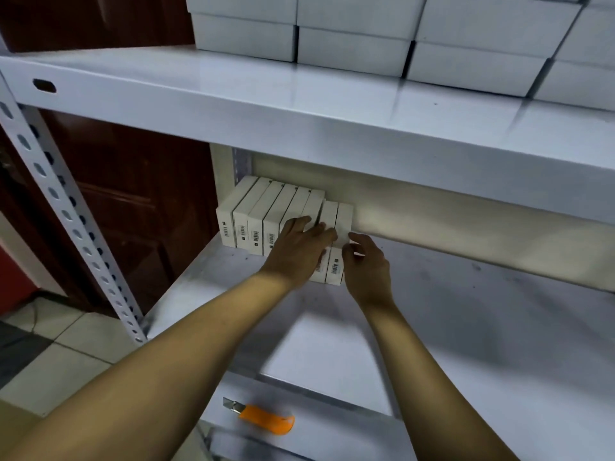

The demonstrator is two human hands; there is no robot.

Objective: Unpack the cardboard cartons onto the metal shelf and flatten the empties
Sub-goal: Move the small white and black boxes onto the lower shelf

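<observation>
Eight small white boxes (256, 214) stand in a row at the back left of the metal shelf (466, 311). Six are pushed in near the back wall (432, 207). The last two, on the right, sit further forward, so the step in hand looks like sliding this pair in line with the others.

The left hand (299, 247) lies flat with its fingers straight, pressing on the fronts and tops where the two groups meet. The right hand (367, 271) has its fingers curled at the right side of the end box (344, 221). It seems to be gripping that box's edge, though the blur makes this hard to confirm.

Each box stands on a narrow side. Its long axis runs front to back into the shelf, and the barcoded end faces outward.

By my reading the unpacking is well under way but not finished, since most of this shelf to the right is bare. No opened or flattened carton shows clearly; a brown patch (16, 427) in the bottom left corner may be one. An orange utility knife (266, 419) lies on the level below, and larger white boxes (352, 49) fill the upper shelf (233, 104).
</observation>
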